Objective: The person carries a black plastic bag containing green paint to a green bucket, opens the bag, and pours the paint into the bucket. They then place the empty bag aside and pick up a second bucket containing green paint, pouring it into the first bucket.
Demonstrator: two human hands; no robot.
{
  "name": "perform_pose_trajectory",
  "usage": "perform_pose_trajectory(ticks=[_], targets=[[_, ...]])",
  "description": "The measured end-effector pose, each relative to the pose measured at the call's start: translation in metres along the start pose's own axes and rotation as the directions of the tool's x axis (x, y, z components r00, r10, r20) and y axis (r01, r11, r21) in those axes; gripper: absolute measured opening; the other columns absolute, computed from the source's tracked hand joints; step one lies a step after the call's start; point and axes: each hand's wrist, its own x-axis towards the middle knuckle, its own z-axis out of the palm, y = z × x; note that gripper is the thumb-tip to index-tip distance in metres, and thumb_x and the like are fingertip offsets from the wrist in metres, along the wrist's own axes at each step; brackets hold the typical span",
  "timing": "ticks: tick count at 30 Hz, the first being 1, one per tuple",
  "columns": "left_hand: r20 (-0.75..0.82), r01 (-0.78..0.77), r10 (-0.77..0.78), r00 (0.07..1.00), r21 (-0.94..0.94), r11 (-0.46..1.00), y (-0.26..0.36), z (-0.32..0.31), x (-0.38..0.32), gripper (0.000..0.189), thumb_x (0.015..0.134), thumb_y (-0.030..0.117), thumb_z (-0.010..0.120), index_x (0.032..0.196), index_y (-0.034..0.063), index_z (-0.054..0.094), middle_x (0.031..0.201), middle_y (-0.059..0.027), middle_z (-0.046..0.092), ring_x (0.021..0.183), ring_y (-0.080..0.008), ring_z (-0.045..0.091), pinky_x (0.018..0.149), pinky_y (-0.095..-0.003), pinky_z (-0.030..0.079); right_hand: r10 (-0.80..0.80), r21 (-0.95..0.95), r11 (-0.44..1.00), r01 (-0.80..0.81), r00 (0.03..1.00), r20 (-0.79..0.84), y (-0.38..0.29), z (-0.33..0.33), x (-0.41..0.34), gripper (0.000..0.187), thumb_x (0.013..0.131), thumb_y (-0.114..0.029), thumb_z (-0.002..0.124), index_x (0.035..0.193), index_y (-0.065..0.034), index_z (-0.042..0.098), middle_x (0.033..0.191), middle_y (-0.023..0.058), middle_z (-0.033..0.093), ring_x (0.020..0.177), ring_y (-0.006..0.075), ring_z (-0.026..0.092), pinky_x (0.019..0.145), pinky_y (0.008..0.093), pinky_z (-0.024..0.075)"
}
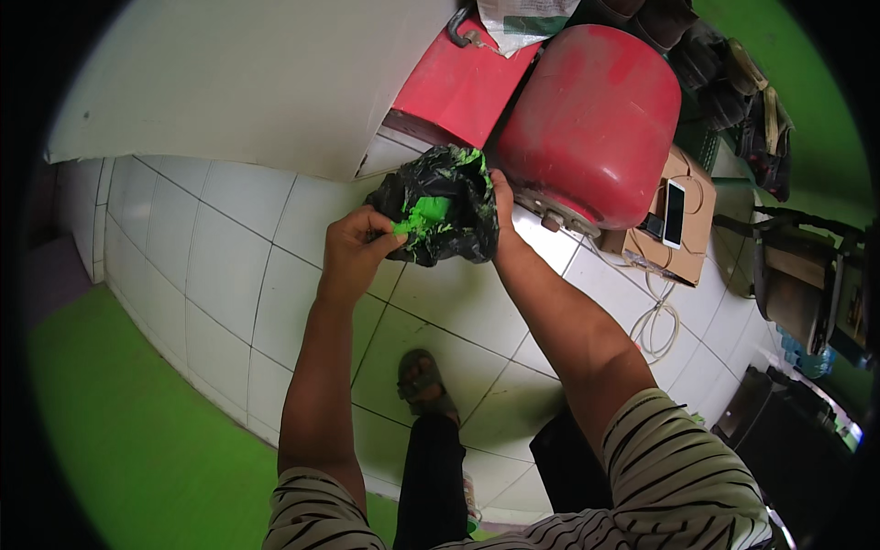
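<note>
A crumpled black plastic bag [457, 240], smeared with bright green like paint, is held up above the tiled floor. Its mouth faces me, and a smooth green mass [432, 207] shows inside. From the left, my left hand [356, 244] pinches green-coated material at the near left edge of the opening; whether this is bag film or something separate I cannot tell. My right hand [503, 196] grips the bag's right side, most of its fingers hidden behind the plastic.
Beyond the bag stand a red metal box [454, 86] and a dusty red tank [591, 124]. To their right, a smartphone [674, 213] lies on a cardboard box [687, 258] beside a coiled cable [656, 330]. Shoes [722, 82] fill a rack at upper right. A pale panel [240, 82] borders the upper left.
</note>
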Motion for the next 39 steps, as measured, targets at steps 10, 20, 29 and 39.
perform_pose_trajectory(ticks=[10, 20, 29, 39], targets=[[-0.004, 0.032, -0.033, 0.999, -0.160, 0.987, -0.041, 0.004, 0.029, 0.016, 0.078, -0.010, 0.071, 0.082, 0.0035, 0.063, 0.081, 0.0034, 0.059, 0.077, -0.0059, 0.056, 0.071, -0.0205, 0.045, 0.079, 0.098, 0.991, -0.094, 0.985, 0.151, -0.015, -0.019, 0.024, 0.033, 0.090, -0.015, 0.064, 0.120, -0.0026, 0.057, 0.107, 0.0092, 0.065, 0.096, 0.0164, 0.058, 0.087, 0.0291, 0.0472], [-0.027, 0.095, -0.100, 0.995, -0.159, 0.983, -0.070, -0.011, 0.017, 0.017, 0.079, -0.010, 0.070, 0.084, 0.0042, 0.063, 0.084, 0.0035, 0.056, 0.079, -0.0070, 0.054, 0.073, -0.0214, 0.044, 0.133, -0.303, 0.944, -0.129, 0.991, -0.009, -0.052, -0.012, -0.041, 0.070, 0.096, -0.046, 0.052, 0.148, -0.0014, 0.035, 0.147, 0.0157, 0.043, 0.134, 0.0253, 0.042, 0.110, 0.0310, 0.0309], [0.068, -0.054, 0.058, 0.996, -0.061, 0.997, -0.075, -0.022, 0.015, 0.015, 0.077, -0.008, 0.072, 0.084, 0.0023, 0.064, 0.107, -0.0038, 0.052, 0.099, -0.0143, 0.054, 0.086, -0.0259, 0.046, -0.278, -0.740, 0.656, 0.151, 0.959, -0.051, -0.097, 0.016, -0.145, 0.052, 0.095, -0.039, 0.056, 0.126, 0.0034, 0.054, 0.130, 0.0179, 0.052, 0.119, 0.0298, 0.050, 0.101, 0.0388, 0.0393], [0.131, -0.012, 0.011, 0.991, 0.006, 1.000, -0.072, -0.030, 0.023, 0.015, 0.077, -0.009, 0.071, 0.084, 0.0014, 0.063, 0.109, -0.0039, 0.053, 0.100, -0.0153, 0.055, 0.086, -0.0277, 0.048, -0.198, -0.715, -0.146, 0.684, 0.688, 0.698, -0.104, 0.085, -0.136, 0.031, 0.074, 0.002, 0.054, 0.100, -0.0036, 0.069, 0.091, 0.0151, 0.058, 0.092, 0.0330, 0.057, 0.091, 0.0436, 0.0442]])
